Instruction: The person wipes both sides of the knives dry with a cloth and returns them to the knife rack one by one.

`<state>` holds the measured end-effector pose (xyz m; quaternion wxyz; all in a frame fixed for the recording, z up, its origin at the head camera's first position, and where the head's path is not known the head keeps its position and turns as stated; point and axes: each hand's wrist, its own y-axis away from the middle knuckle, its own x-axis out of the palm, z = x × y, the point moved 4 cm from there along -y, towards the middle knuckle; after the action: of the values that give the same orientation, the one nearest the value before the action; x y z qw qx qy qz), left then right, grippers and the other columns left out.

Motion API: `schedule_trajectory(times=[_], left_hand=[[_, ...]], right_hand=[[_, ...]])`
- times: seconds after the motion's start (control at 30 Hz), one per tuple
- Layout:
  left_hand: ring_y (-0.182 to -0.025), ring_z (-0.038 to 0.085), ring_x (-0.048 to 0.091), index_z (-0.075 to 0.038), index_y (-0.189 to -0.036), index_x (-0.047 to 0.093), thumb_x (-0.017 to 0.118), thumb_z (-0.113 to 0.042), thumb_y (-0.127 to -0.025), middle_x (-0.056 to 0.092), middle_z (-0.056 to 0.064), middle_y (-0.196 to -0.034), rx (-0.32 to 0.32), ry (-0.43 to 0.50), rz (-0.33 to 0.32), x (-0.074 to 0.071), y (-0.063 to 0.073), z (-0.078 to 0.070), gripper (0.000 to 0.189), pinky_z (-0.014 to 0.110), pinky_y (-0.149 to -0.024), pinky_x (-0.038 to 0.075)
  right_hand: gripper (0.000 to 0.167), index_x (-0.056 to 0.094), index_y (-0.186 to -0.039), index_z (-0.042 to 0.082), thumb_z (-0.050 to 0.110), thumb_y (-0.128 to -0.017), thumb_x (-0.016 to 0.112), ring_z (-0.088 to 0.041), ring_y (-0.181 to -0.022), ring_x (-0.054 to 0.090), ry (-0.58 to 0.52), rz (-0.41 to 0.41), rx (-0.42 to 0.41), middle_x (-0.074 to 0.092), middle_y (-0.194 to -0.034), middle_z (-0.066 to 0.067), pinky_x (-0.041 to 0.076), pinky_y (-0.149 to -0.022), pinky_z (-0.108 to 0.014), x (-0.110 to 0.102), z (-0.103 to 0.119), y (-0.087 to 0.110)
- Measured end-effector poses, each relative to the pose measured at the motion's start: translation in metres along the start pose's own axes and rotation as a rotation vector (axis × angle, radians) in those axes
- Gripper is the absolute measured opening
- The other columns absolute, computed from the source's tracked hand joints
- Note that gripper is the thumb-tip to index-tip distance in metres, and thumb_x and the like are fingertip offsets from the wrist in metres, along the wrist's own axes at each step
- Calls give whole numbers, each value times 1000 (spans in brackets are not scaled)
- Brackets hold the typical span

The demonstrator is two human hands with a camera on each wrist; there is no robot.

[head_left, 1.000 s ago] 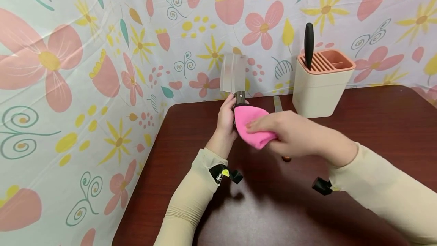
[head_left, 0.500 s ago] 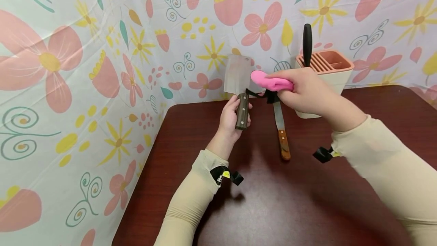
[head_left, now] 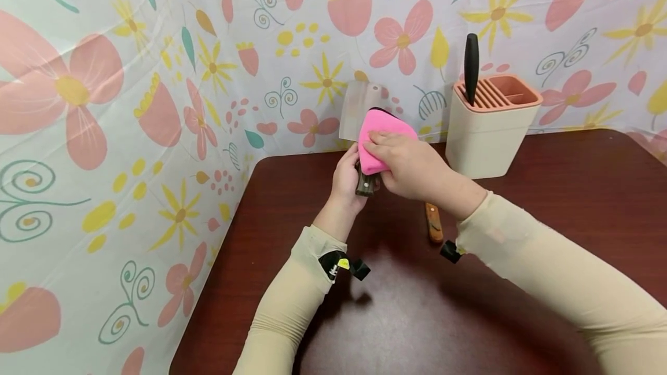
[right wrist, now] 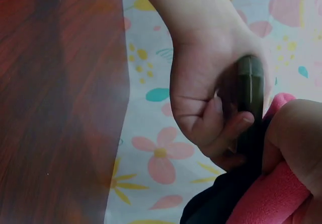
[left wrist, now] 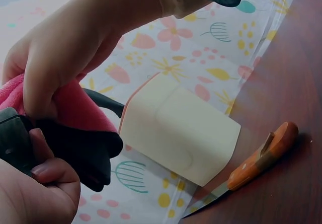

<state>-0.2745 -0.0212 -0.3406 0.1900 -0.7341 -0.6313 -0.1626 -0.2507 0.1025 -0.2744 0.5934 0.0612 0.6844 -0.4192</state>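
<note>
My left hand [head_left: 345,181] grips the dark handle [head_left: 365,186] of a cleaver, its blade [head_left: 352,113] pointing up and away. In my right hand [head_left: 417,165] is a pink cloth [head_left: 371,127] with a black underside [left wrist: 83,151]. That hand presses the cloth over the place where the blade meets the handle, hiding it. Fingers of the left hand curl round the handle [right wrist: 250,88] in the right wrist view. A knife with an orange wooden handle [left wrist: 261,156] lies on the table below the right forearm, its blade mostly hidden in the head view.
A cream knife block [head_left: 484,142] with an orange slotted top stands at the back right, holding a black-handled knife [head_left: 471,68]. The dark red table [head_left: 563,190] meets a flower-printed cloth backdrop [head_left: 292,45] behind and at the left.
The right hand carried the cloth from the cleaver's handle up and right, off the cleaver, then back onto the handle's top and blade base. The left hand has barely moved.
</note>
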Motion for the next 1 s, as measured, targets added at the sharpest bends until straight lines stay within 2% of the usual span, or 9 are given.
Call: schedule_trajectory(times=[0.17,0.27,0.4,0.53,0.63,0.87,1.0], left_hand=[[-63,8,56,-13,-133,58,34,-19,-110,62,-5,-97,5,13,4,0,-1,-1,34,24,-52,45],[-80,5,62,-9,-137,58,33,-16,-109,64,-5,-106,21,35,-3,0,-3,-1,38,21,-65,53],[-102,5,62,-5,-141,56,33,-15,-109,64,-4,-115,40,60,-24,-1,-4,0,41,18,-85,54],[-94,6,63,-10,-123,64,36,-18,-110,65,-4,-104,33,83,-38,-1,-5,2,32,19,-82,54],[-89,5,62,-16,-109,64,36,-22,-111,65,-5,-96,23,101,-31,1,-5,3,29,19,-80,54],[-80,4,59,-18,-97,65,38,-29,-110,62,-7,-86,-21,120,-32,3,-4,5,32,18,-74,51],[-77,5,59,-17,-89,64,39,-34,-108,62,-6,-82,-37,138,-66,1,-3,7,37,19,-73,51]], right_hand=[[54,62,-139,2,7,-86,64,-34,-137,58,28,40,-4,61,-144,-20,48,-112,-52,0,7,3],[53,64,-139,5,7,-86,65,-32,-137,59,35,49,-12,62,-144,-18,50,-110,-52,-1,11,6],[52,65,-137,5,6,-85,65,-32,-136,60,44,49,-56,63,-142,-17,49,-112,-50,-2,20,12],[52,67,-135,6,5,-84,64,-30,-133,62,47,39,-94,66,-140,-14,50,-110,-47,-1,27,18],[50,69,-133,8,4,-83,64,-28,-132,63,39,37,-103,67,-139,-11,52,-108,-47,-3,30,22],[47,74,-126,11,2,-81,65,-23,-128,66,-22,44,-121,71,-134,-6,58,-98,-47,-10,34,31],[46,76,-123,12,0,-80,66,-21,-124,69,-47,25,-166,73,-130,-4,58,-98,-45,-11,38,35]])
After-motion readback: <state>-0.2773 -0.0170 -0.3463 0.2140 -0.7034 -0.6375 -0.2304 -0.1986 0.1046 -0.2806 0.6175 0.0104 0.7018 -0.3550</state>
